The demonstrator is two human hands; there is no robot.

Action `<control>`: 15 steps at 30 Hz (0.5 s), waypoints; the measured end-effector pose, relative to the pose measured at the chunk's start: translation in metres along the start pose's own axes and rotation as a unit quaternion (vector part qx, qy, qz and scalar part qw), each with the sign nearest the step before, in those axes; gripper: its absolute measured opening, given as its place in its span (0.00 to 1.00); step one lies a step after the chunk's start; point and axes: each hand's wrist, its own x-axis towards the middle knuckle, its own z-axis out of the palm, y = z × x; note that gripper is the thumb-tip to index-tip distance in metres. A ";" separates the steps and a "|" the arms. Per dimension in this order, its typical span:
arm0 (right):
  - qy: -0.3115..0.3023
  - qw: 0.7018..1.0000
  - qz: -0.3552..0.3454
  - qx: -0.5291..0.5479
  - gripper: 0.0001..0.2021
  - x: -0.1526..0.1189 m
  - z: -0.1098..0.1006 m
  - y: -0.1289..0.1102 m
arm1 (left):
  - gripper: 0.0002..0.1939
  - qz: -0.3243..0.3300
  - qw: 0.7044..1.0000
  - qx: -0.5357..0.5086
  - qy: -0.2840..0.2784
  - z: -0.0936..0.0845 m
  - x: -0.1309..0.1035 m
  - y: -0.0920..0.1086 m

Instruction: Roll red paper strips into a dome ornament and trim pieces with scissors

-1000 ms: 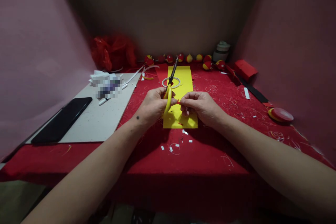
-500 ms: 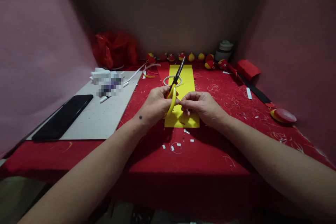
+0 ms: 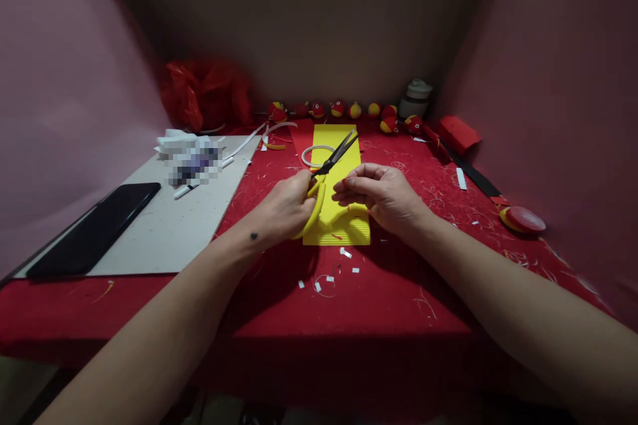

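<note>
My left hand (image 3: 294, 202) is closed round the yellow handles of a pair of scissors (image 3: 331, 163), whose dark blades point away and stand slightly apart. Close to its right, my right hand (image 3: 381, 192) pinches a tiny red piece (image 3: 345, 182) between thumb and fingertips; its exact kind is too small to make out. Beneath both hands lies a yellow corrugated sheet (image 3: 336, 219) on the red cloth. A white ring (image 3: 305, 158), like a roll of tape, rests on the sheet's left edge behind the scissors. A small red scrap (image 3: 337, 236) lies near the sheet's front edge.
A black phone (image 3: 94, 229) lies on a grey board (image 3: 164, 236) at left. Red and yellow balls (image 3: 337, 107) line the back, by a lidded container (image 3: 415, 98). A red plastic bag (image 3: 207, 93) sits back left. White paper bits (image 3: 329, 279) and threads litter the cloth.
The hands have moved apart. The scissors have tipped rightward and their blades have parted. The right hand now shows a red bit at its fingertips. The whole view has shifted slightly.
</note>
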 end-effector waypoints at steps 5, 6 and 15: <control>0.016 0.999 -0.019 0.044 0.04 0.008 -0.008 -0.004 | 0.05 0.008 0.981 0.176 -0.085 -0.003 0.001 0.000; 0.019 0.998 -0.020 0.049 0.04 0.009 -0.008 -0.005 | 0.06 0.006 0.977 0.189 -0.093 -0.003 0.001 0.000; 0.008 0.998 -0.032 0.051 0.02 0.010 -0.009 -0.005 | 0.09 -0.010 0.969 0.228 -0.096 -0.002 -0.001 -0.001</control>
